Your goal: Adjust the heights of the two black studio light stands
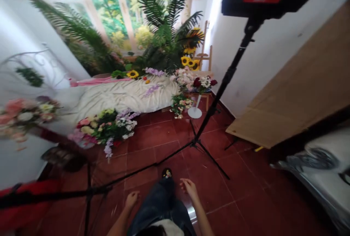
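My left hand [132,198] hangs beside my left thigh, its fingers curled in and blurred, with nothing visible in it. On the other side, my right hand [189,187] is held out just past my knee, fingers loosely bent and apart, holding nothing. Between the hands are my jeans [158,201] and one dark shoe [166,173] on the red tiled floor. Nearest to the hands is a black light stand [194,142] with spread legs, its pole leaning up to the right; neither hand touches it.
Ahead lies a bed with a cream cover [123,95], fringed by flower bunches [106,126] and a palm plant [166,28]. A black horizontal pole [131,174] crosses at left. A brown board [287,93] leans at right, near plastic-wrapped white items [325,166].
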Demonstrator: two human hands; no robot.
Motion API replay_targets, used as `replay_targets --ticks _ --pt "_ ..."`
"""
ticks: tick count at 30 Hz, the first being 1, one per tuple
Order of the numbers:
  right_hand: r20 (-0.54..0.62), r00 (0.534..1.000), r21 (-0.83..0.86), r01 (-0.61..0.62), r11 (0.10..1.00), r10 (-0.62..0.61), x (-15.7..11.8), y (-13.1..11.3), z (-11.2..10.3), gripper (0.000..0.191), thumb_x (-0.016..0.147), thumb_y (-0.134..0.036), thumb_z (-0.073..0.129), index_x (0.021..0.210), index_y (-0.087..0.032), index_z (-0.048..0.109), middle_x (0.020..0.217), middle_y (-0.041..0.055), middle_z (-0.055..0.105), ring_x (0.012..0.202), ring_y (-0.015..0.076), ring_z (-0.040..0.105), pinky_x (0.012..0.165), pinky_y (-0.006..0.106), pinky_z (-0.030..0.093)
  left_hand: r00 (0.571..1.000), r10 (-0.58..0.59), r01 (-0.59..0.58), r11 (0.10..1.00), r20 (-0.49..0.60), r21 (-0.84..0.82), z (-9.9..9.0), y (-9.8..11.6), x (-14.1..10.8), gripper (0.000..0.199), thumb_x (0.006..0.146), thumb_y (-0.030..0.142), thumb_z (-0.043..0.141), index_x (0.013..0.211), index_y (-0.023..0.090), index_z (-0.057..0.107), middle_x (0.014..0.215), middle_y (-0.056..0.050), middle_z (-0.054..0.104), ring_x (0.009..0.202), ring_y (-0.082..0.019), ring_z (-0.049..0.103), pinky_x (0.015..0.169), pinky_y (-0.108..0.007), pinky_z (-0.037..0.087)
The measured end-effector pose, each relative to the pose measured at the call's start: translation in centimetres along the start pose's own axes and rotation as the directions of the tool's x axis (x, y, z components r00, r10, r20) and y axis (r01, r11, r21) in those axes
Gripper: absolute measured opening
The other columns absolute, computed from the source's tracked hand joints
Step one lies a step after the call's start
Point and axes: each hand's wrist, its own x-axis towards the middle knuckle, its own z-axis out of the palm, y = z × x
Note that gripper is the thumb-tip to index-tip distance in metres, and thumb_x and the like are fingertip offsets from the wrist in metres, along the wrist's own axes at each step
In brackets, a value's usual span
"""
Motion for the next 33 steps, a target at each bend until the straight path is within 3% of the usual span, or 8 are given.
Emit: replay_targets --ticks 4,12,16,20,24,26,28,33 --pt "0.114 0.993 -0.098 0.018 0.995 -0.007 -1.3 0.6 3.3 0.043 0.048 -0.050 0.068 0.074 -0.015 0.068 0.059 0.0036 0.064 0.046 0.0121 0.056 0.042 0.021 0.038 0.924 0.184 -0.122 0.973 0.335 -0.197 1.4 0.2 -0.8 0.018 0.059 0.032 0.062 0.049 0.019 0.054 0.045 0.003 0.055 0.056 -0.018 0.063 0.053 -0.028 0.047" --pt "0.266 0.964 -0.284 0.094 0.954 -0.015 -1.1 2.1 9.3 0.044 0.045 -0.049 0.067 0.075 -0.016 0.069 0.060 0.0041 0.066 0.048 0.0129 0.056 0.043 0.021 0.038 0.868 0.219 -0.059 0.937 0.445 -0.345 -0.7 -2.9 1.8 0.028 0.056 0.041 0.065 0.050 0.015 0.055 0.046 0.000 0.056 0.048 -0.016 0.057 0.063 -0.038 0.050" --pt "0.322 0.947 -0.375 0.106 0.921 0.022 -2.0 3.6 15.3 0.043 0.043 -0.050 0.067 0.072 -0.018 0.068 0.061 0.0050 0.067 0.049 0.0150 0.057 0.044 0.023 0.040 0.937 0.243 -0.115 0.893 0.252 -0.435 -9.3 -7.1 5.6 0.034 0.061 0.048 0.062 0.056 0.015 0.057 0.051 -0.001 0.058 0.052 -0.016 0.058 0.064 -0.036 0.049" --pt "0.391 0.916 -0.429 0.095 0.899 0.090 -5.0 6.5 24.9 0.042 0.042 -0.051 0.067 0.070 -0.019 0.068 0.060 0.0045 0.066 0.049 0.0153 0.057 0.044 0.024 0.041 0.951 0.198 -0.286 0.857 -0.238 -0.428 -21.5 -12.1 8.9 0.038 0.065 0.054 0.059 0.060 0.016 0.056 0.060 -0.002 0.060 0.065 -0.018 0.060 0.071 -0.034 0.048" --pt "0.511 0.843 -0.461 0.104 0.881 0.167 -9.1 9.9 35.6 0.042 0.044 -0.051 0.068 0.071 -0.019 0.067 0.059 0.0036 0.065 0.046 0.0128 0.055 0.042 0.022 0.037 0.650 -0.032 -0.386 0.847 -0.759 -0.365 -33.2 -15.4 10.9 0.038 0.065 0.053 0.063 0.079 0.018 0.054 0.078 -0.003 0.058 0.073 -0.017 0.057 0.078 -0.034 0.046" --pt "0.568 0.798 -0.486 0.128 0.864 0.201 -11.1 11.6 40.1 0.041 0.047 -0.051 0.068 0.071 -0.018 0.067 0.060 0.0039 0.065 0.046 0.0123 0.054 0.042 0.021 0.036 0.482 -0.083 -0.444 0.835 -0.872 -0.325 -37.9 -15.7 11.7 0.043 0.065 0.051 0.065 0.089 0.018 0.052 0.089 -0.006 0.056 0.081 -0.018 0.057 0.082 -0.036 0.046" --pt "0.606 0.764 -0.508 0.158 0.847 0.221 -12.7 13.0 43.9 0.039 0.049 -0.050 0.068 0.070 -0.018 0.067 0.060 0.0042 0.065 0.047 0.0127 0.054 0.043 0.022 0.036 0.403 -0.049 -0.544 0.790 -0.914 -0.282 -41.6 -15.1 12.5 0.050 0.064 0.049 0.067 0.099 0.017 0.050 0.099 -0.008 0.055 0.091 -0.019 0.056 0.086 -0.035 0.045" --pt "0.677 0.688 -0.526 0.201 0.827 0.263 -15.8 15.4 50.8 0.030 0.056 -0.043 0.067 0.068 -0.016 0.065 0.058 0.0032 0.063 0.046 0.0114 0.052 0.043 0.021 0.035 0.541 0.132 -0.696 0.625 -0.831 -0.354 -46.7 -12.4 14.7 0.041 0.067 0.049 0.065 0.091 0.017 0.056 0.086 -0.006 0.062 0.078 -0.016 0.060 0.075 -0.029 0.048"
